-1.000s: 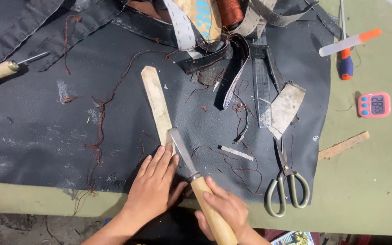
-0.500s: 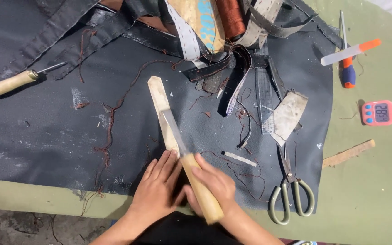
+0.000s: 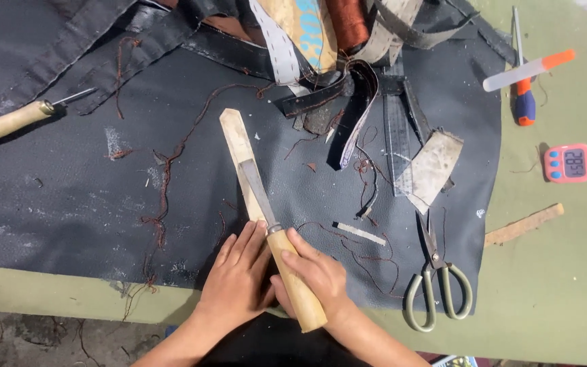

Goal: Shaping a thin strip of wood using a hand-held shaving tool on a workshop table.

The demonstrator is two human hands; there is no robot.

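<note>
Head view looks straight down on the right hand (image 3: 317, 275), whose fingers are wrapped around the pale wooden handle of a knife (image 3: 287, 261), thumb laid along the handle near the metal collar. The knife's flat grey blade runs up and to the left from that grip and lies along a long tan leather strip (image 3: 239, 153), which rests slantwise on a dark grey leather sheet (image 3: 69, 204). The left hand (image 3: 239, 278) sits just beside the handle on its left, fingers straight and close together, pressed flat on the lower end of the strip and the sheet beneath it. Rust-coloured thread scraps (image 3: 164, 183) trail over the sheet around the strip, and a small pale offcut (image 3: 360, 234) lies just right of the right hand. Further right, a pair of scissors (image 3: 436, 285) with olive handles lies partly on the sheet's edge, its blades pointing up toward a worn pale scrap of leather (image 3: 433, 166) and a clear ruler (image 3: 397, 132). Above the strip is a heap of black straps and stitched pieces (image 3: 334, 88). At the far left an awl (image 3: 18, 119) with a wooden handle lies on the sheet. Off the sheet, on the green table (image 3: 565, 285), are a thin wooden stick (image 3: 524, 224), a small pink timer (image 3: 568, 163), and a blue-and-orange tool crossed by a white one with an orange tip (image 3: 528, 68).
</note>
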